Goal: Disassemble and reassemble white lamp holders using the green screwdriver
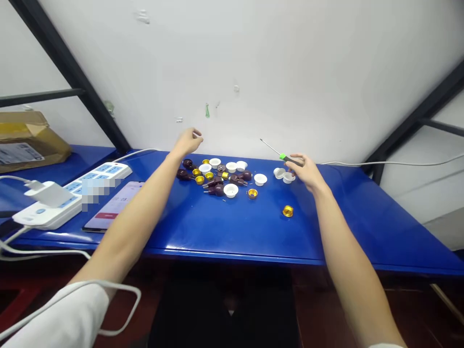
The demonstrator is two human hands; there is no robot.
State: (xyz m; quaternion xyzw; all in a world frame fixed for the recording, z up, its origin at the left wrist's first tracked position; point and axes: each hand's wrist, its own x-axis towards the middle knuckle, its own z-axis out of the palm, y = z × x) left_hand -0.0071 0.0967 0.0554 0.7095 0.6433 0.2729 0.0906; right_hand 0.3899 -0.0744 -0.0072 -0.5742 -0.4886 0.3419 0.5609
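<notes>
My right hand (306, 170) grips a screwdriver (283, 157) with a green and black handle, its thin shaft pointing up and left toward the wall. Just below those fingers lie two white plastic cups (288, 178). Raised above the far left end of a pile of parts, my left hand (189, 141) holds nothing, its fingers slightly bent and apart. Beneath it are dark brown bulb-shaped knobs (216, 190) with metal shafts, white flanged cups (231, 191) and gold rings (199, 180). One gold ring (287, 211) sits apart, nearer the front edge.
A phone (118, 205) lies on the blue table (232, 232), partly behind my left forearm. Left of it is a white power strip (105, 169) with a charger (52, 193). A cardboard parcel (32, 140) stands farther left. White cable (134, 290) loops over my left sleeve.
</notes>
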